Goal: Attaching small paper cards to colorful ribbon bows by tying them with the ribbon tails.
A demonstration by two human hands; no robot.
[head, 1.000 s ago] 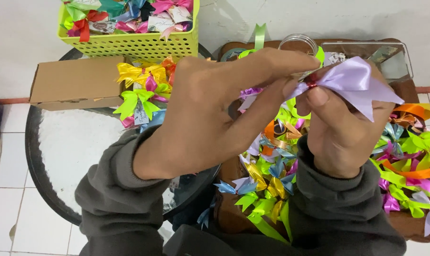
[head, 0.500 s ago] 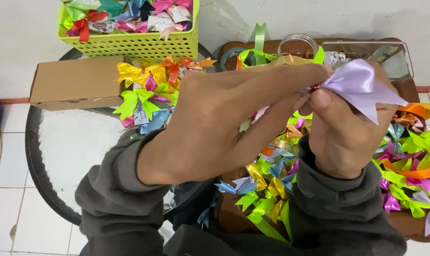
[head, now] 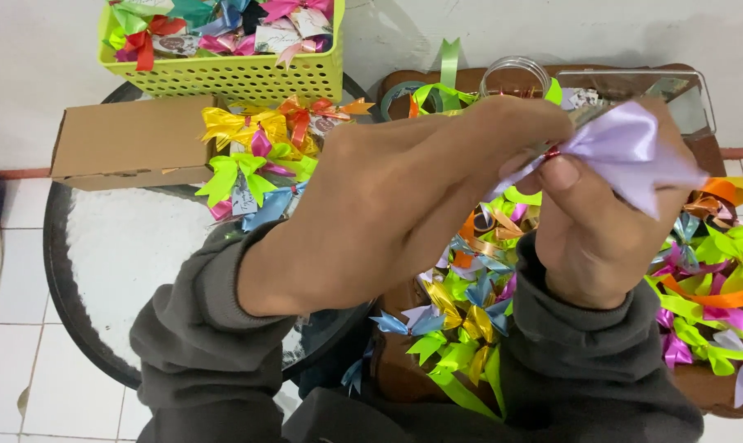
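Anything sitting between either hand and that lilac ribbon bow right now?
Nothing visible: the left hand and right hand both pinch the lilac ribbon bow directly, held above the loose ribbons.

Two hands were up, the left hand [head: 388, 205] and the right hand [head: 601, 238], with one lilac ribbon bow [head: 626, 152] between them. I counted one yellow basket [head: 224, 78], one cardboard box [head: 129, 143], one clear jar [head: 515, 78], and loose bows [head: 462, 320] beyond counting.
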